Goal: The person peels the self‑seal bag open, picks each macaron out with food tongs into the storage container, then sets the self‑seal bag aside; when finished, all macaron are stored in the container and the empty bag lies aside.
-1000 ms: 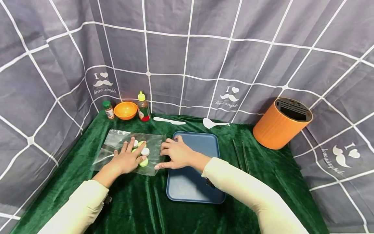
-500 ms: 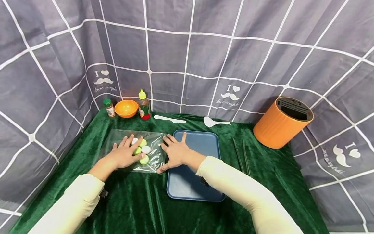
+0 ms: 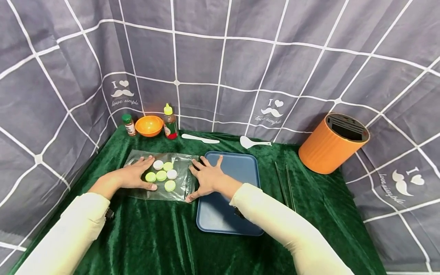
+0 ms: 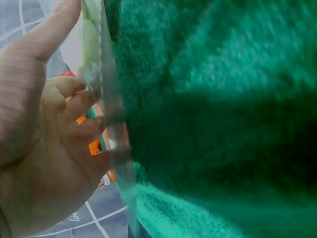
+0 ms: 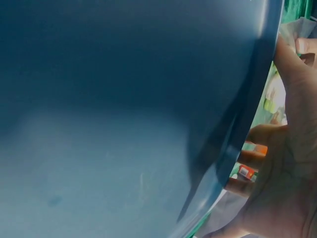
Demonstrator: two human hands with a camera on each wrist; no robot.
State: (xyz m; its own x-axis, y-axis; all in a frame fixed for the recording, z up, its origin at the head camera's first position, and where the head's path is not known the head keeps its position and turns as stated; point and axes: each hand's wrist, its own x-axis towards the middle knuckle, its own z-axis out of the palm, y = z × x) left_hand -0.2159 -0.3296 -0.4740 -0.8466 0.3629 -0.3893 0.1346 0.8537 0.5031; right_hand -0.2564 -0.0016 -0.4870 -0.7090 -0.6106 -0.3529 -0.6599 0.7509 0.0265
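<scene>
A clear plastic bag [image 3: 180, 173] lies flat on the green cloth, with several pale green and white round discs [image 3: 161, 175] spread out inside it. My left hand [image 3: 132, 174] rests on the bag's left part, fingers straight, thumb beside the lowest discs. In the left wrist view the fingertips of that hand meet the bag [image 4: 116, 114]. My right hand [image 3: 207, 178] has its fingers spread over the bag's right edge, next to the left rim of a blue tray [image 3: 228, 221]. Part of the tray is hidden under that hand and forearm.
Along the back stand a green-capped spice jar [image 3: 128, 125], an orange bowl [image 3: 149, 126] and a sauce bottle [image 3: 170, 122]. A white knife [image 3: 200, 138] and a white ladle [image 3: 253, 143] lie behind the tray. Two dark thin sticks [image 3: 289, 187] and an orange knife block [image 3: 330, 147] are rightward.
My left hand has slid left off the discs, uncovering them. The right hand's fingers, curled at the bag's edge before, are now spread out on it.
</scene>
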